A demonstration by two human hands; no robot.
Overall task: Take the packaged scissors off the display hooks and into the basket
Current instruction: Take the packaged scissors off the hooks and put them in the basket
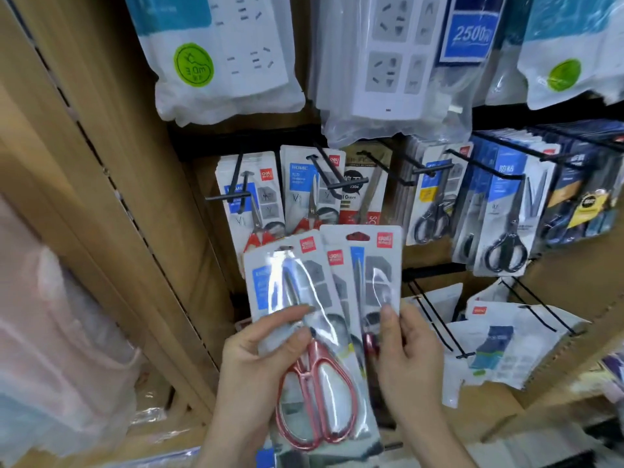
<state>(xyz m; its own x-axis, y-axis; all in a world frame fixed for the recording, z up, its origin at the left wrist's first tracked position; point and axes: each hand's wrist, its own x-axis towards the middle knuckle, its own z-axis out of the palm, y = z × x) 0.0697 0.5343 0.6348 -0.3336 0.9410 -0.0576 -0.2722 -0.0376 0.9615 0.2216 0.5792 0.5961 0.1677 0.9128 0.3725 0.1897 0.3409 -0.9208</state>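
Observation:
My left hand (260, 359) grips a pack of red-handled scissors (314, 366) held in front of the display, thumb on its clear front. My right hand (410, 352) holds another pack of red-handled scissors (374, 275) beside it, thumb pressed on its front; a third pack (339, 282) is fanned between the two. More red-handled packs hang on black hooks (324, 177) behind, above my hands. Black-handled scissors packs (503, 231) hang to the right. No basket is in view.
Bagged power strips (391, 62) hang on the row above. A tan wooden upright (111, 163) runs down the left side. Lower right, loose white packs (499, 342) lie under bare black hooks. Pale plastic-wrapped goods (57, 332) fill the far left.

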